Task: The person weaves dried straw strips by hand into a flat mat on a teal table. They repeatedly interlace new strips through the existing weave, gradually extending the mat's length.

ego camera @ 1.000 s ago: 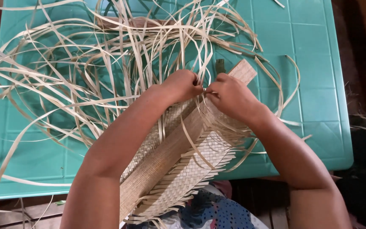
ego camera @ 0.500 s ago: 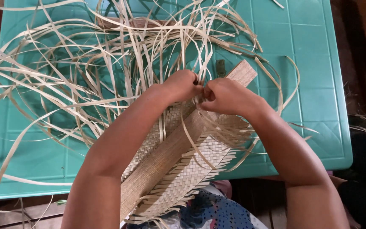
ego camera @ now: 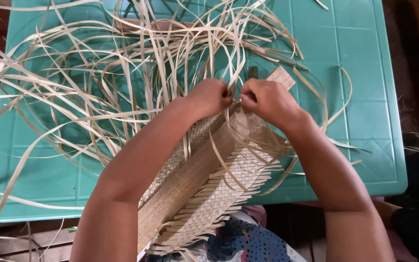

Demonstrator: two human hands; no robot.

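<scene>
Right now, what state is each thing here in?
Left hand: closed, pinching strips.
Right hand: closed, pinching strips.
Woven mat: half woven, edges fringed.
Loose strips: tangled, spread out.
Green table: partly covered by strips.

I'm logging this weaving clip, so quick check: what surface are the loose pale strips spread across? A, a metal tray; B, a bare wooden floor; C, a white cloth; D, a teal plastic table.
D: the loose strips fan out over a teal plastic table with moulded squares, while the left hand and right hand pinch strips at the top of the woven piece.
</scene>
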